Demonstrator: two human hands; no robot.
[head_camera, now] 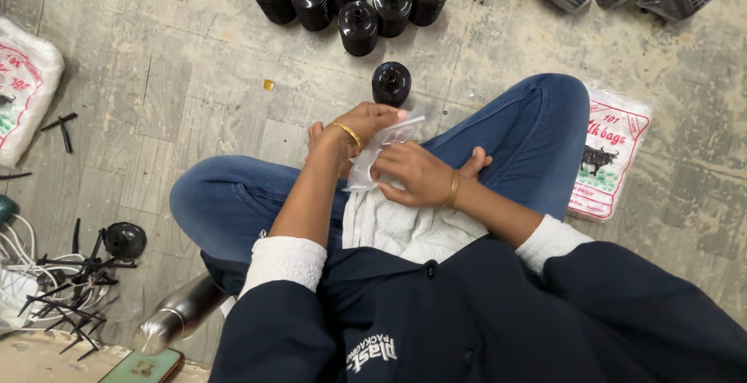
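Clear plastic bag (373, 157) held over the seated person's lap between both hands — left hand (350, 130) and right hand (416, 173) each pinching its film — with one ribbed black cap (391, 82) on the floor just beyond the bag.

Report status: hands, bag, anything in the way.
Left hand and right hand both grip a clear plastic bag over the lap. Nearest black part sits apart on the floor. Nothing between.
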